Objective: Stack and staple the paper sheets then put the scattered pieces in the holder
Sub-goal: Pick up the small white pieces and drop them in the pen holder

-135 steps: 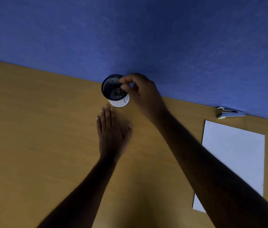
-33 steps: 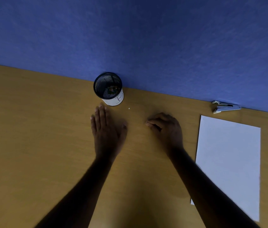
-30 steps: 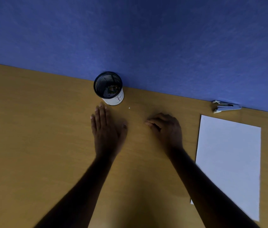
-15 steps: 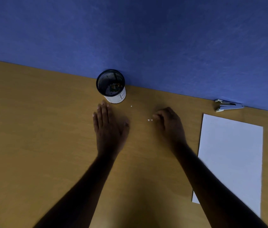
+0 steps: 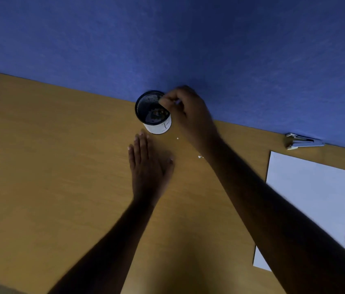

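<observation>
Holder (image 5: 153,112) on wooden desk (image 5: 51,166), blue wall (image 5: 167,39)

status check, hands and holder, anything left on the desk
Right hand pinched at mesh holder rim. Left hand flat on desk. Two small scraps remain. Nothing blocking.

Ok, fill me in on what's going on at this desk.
A person is clearing scraps off the desk. The right hand is over the mesh holder, fingertips pinched at its rim; whether they hold a scrap is unclear. The left hand lies flat below the holder. A few white scraps remain on the desk. The paper and stapler sit untouched at right.
</observation>
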Motion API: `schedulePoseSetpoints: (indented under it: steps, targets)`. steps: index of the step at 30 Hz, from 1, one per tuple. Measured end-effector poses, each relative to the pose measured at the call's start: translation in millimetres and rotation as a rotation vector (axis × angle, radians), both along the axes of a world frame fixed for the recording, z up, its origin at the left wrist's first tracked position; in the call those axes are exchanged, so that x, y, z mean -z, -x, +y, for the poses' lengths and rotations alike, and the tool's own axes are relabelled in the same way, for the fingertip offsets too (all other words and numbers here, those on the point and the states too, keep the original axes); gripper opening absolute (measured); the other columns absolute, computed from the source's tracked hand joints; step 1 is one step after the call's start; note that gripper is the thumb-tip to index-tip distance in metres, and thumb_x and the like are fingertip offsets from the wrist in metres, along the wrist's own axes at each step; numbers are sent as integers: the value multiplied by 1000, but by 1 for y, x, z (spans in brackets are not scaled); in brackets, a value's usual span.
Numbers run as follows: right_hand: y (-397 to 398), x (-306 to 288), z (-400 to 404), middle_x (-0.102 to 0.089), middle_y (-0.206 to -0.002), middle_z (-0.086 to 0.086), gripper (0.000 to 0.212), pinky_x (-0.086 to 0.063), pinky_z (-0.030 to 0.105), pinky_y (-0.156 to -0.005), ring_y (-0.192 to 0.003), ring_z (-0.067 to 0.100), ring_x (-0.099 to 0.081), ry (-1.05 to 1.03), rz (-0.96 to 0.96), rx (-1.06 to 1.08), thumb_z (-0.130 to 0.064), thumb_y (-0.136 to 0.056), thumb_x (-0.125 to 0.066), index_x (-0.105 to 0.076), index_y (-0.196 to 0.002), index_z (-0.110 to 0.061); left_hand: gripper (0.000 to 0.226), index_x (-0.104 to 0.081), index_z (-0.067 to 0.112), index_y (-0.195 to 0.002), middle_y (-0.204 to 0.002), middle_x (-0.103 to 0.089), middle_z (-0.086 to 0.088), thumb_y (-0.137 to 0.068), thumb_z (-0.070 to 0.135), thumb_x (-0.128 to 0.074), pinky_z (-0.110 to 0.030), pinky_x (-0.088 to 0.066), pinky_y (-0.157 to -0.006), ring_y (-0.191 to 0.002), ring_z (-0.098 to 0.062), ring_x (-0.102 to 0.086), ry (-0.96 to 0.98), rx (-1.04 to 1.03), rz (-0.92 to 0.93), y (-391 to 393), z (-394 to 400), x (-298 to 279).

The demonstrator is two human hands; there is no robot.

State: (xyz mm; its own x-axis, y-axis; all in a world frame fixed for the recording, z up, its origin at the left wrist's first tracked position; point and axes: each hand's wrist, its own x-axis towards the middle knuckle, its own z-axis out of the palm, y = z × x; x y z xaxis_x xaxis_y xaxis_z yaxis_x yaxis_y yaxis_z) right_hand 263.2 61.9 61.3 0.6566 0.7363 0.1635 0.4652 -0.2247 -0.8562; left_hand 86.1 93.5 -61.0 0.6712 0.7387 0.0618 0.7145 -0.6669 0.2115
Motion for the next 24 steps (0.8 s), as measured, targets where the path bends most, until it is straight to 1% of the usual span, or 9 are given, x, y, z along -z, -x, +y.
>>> schedulePoseSetpoints:
  steps: [3, 5, 7, 10, 13, 16, 20, 22, 24]
  targets:
    - [-4, 6, 30, -65, -102, 4, 25, -53, 37, -73, -90, 19, -65, 152, -245, -95, -34, -98, -56, -67, -94, -12, 91, -23, -2, -165, -175, -21, -18, -101, 61, -42, -52, -13, -135, -165, -31, -14, 8, 1, -6, 0, 0, 0]
    - [-7, 8, 37, -67, -105, 5, 27, -55, 40, -72, -92, 25, -68, 211, -412, -139, -33, -98, -52, -71, -97, -14, 91, -24, -1, -164, -175, -22, -18, -101, 61, -43, -52, -13, -134, -165, -31, -15, 9, -5, -13, 0, -1, 0]
    - [-11, 6, 38, -70, -110, 4, 28, -57, 41, -76, -98, 26, -68, 256, -468, -200, -31, -100, -50, -73, -106, -17, 91, -25, -1, -164, -175, -22, -17, -101, 61, -43, -52, -13, -134, -165, -31, -15, 9, -6, -15, -1, -1, 0]
    - [-16, 0, 39, -74, -110, 2, 26, -56, 36, -79, -103, 25, -67, 302, -506, -259, -30, -99, -52, -73, -110, -21, 91, -25, -1, -164, -175, -22, -17, -101, 61, -44, -51, -13, -134, -165, -32, -16, 1, -4, -5, -1, 1, 2]
    - [-18, -3, 40, -73, -101, -2, 15, -48, 32, -73, -95, 20, -66, 294, -449, -208, -33, -93, -65, -71, -100, -21, 91, -26, -1, -164, -175, -22, -17, -101, 61, -45, -52, -14, -134, -165, -32, -16, -2, -6, -2, -1, 1, 1]
    - [-19, -2, 39, -70, -97, 1, 20, -52, 36, -71, -88, 21, -66, 249, -438, -217, -36, -89, -71, -68, -92, -16, 90, -27, -1, -163, -175, -23, -18, -100, 60, -46, -52, -14, -134, -165, -32, -17, -2, -10, -10, -1, 0, 0]
    - [-20, 0, 34, -74, -109, 6, 24, -55, 39, -83, -100, 25, -69, 186, -422, -266, -22, -96, -57, -75, -109, -13, 90, -25, 0, -164, -175, -21, -17, -101, 61, -44, -52, -12, -135, -165, -31, -15, -1, -3, 2, -1, 0, 0]
    - [-21, -1, 27, -73, -118, 4, 28, -55, 33, -89, -106, 17, -69, 100, -398, -213, -19, -101, -54, -73, -120, -13, 90, -25, -1, -164, -175, -21, -17, -101, 61, -45, -52, -12, -135, -165, -32, -15, -3, 2, -1, -1, 0, 0]
    - [-24, -1, 15, -72, -115, 3, 24, -52, 18, -83, -95, -4, -65, 3, -361, -138, -18, -103, -56, -72, -118, -10, 90, -25, -1, -164, -175, -21, -17, -101, 60, -45, -52, -13, -135, -165, -32, -15, -3, 2, -9, -2, 0, 0]
